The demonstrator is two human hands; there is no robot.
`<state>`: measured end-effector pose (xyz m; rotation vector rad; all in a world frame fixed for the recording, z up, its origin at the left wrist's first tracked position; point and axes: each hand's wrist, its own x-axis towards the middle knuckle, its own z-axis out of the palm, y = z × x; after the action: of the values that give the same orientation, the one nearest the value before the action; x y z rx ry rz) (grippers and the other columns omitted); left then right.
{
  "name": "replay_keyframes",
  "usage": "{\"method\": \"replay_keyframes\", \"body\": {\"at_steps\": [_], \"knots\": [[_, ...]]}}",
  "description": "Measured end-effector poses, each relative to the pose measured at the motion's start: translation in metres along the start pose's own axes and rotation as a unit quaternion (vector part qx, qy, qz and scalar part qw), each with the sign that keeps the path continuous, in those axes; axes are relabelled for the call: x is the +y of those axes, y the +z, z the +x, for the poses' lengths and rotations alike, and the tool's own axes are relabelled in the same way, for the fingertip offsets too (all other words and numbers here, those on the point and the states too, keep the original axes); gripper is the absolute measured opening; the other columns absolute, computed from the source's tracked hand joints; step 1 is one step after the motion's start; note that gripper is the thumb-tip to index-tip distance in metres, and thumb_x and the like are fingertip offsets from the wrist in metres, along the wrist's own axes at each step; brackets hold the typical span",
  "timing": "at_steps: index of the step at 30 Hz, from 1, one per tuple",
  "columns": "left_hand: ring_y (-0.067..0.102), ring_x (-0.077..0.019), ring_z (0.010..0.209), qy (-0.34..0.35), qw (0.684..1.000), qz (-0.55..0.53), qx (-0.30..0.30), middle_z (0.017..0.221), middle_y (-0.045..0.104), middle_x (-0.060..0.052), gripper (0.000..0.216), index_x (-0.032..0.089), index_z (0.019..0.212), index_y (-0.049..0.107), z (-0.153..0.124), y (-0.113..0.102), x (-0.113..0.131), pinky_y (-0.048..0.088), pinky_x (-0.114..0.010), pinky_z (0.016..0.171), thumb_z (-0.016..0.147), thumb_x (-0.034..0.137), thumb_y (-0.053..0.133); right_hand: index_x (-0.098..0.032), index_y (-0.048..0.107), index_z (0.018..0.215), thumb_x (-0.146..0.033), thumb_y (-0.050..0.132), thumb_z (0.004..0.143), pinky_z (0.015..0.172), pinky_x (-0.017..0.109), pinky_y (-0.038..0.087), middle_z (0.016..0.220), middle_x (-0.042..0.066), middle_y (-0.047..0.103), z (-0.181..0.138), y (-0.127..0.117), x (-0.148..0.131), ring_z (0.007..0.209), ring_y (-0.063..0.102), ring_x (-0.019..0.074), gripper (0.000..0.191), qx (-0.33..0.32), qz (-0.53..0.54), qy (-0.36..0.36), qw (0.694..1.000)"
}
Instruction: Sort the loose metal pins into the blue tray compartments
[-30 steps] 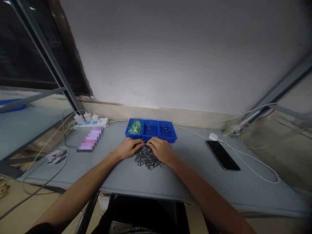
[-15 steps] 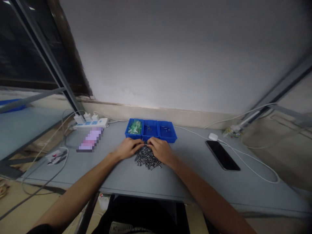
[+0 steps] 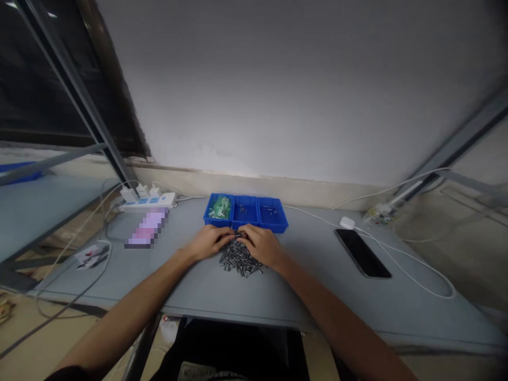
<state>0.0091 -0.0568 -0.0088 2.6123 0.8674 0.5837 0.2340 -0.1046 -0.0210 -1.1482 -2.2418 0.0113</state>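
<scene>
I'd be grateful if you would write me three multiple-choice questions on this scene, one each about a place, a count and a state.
1. Where does the phone lie relative to the pile of metal pins?
A. Left of it
B. Right of it
C. Inside a tray

2. How many compartments does the blue tray have?
A. Three
B. Two
C. Five

3. What state is the phone's screen in?
A. Lit white
B. Showing a picture
C. Dark

Answers:
1. B, because the phone lies on the table well to the pile's right.
2. A, because two dividers split the tray into three.
3. C, because the screen shows black.
</scene>
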Motion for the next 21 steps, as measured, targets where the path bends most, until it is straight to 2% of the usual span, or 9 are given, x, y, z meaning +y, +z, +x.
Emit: {"method": "replay_keyframes", "body": {"at_steps": [4,8,12,14,17,21], "knots": [[0.065,-0.0155,0.074,0.002,1.000,0.004,-0.003,0.090,0.075,-0.002,0.033,0.022,0.109,0.072,0.0003,-0.0010,0.0019,0.045,-0.026,0.073,0.105,0.040,0.044,-0.020,0.059,0.104,-0.022,0.054,0.104,0.071,0.026,0.042,0.096,0.003,0.070,0.0004,0.0017,0.0002,0.083,0.065,0.0161,0.005,-0.008,-0.011,0.004,1.000],[0.067,-0.0158,0.077,0.007,1.000,0.004,-0.005,0.092,0.075,-0.002,0.033,0.022,0.108,0.072,0.0001,-0.0006,0.0014,0.046,-0.027,0.076,0.106,0.040,0.044,-0.020,0.061,0.097,-0.027,0.048,0.107,0.073,0.026,0.042,0.094,0.003,0.069,0.0003,0.0032,0.0011,0.086,0.066,0.0161,0.017,-0.010,-0.025,0.001,1.000],[0.066,-0.0156,0.076,0.002,1.000,0.003,-0.007,0.092,0.075,-0.002,0.032,0.022,0.109,0.072,-0.0002,-0.0006,0.0011,0.046,-0.026,0.075,0.105,0.040,0.044,-0.020,0.060,0.105,-0.028,0.056,0.104,0.073,0.026,0.042,0.098,0.003,0.070,0.0000,0.0026,0.0013,0.086,0.066,0.0160,0.009,-0.013,-0.010,0.000,1.000],[0.066,-0.0159,0.076,0.000,1.000,0.006,-0.008,0.091,0.075,-0.003,0.032,0.022,0.108,0.072,-0.0001,-0.0011,0.0018,0.047,-0.027,0.076,0.105,0.039,0.045,-0.020,0.060,0.104,-0.026,0.054,0.104,0.072,0.026,0.042,0.097,0.003,0.070,0.0001,0.0026,0.0011,0.084,0.066,0.0158,0.008,-0.016,-0.023,0.005,1.000],[0.067,-0.0164,0.078,0.000,1.000,0.005,-0.009,0.092,0.075,-0.003,0.032,0.022,0.107,0.072,0.0000,-0.0016,0.0031,0.047,-0.027,0.077,0.105,0.038,0.045,-0.020,0.061,0.096,-0.028,0.048,0.107,0.073,0.026,0.042,0.094,0.003,0.069,0.0003,0.0024,0.0005,0.083,0.065,0.0154,0.018,-0.018,-0.033,0.010,0.999],[0.066,-0.0158,0.076,0.000,1.000,-0.005,-0.005,0.092,0.075,-0.002,0.031,0.022,0.107,0.072,0.0000,-0.0012,0.0035,0.046,-0.027,0.075,0.105,0.039,0.045,-0.021,0.061,0.101,-0.030,0.057,0.103,0.073,0.026,0.043,0.099,0.002,0.069,0.0002,0.0019,-0.0003,0.085,0.064,0.0151,0.010,-0.026,-0.009,-0.002,1.000]]}}
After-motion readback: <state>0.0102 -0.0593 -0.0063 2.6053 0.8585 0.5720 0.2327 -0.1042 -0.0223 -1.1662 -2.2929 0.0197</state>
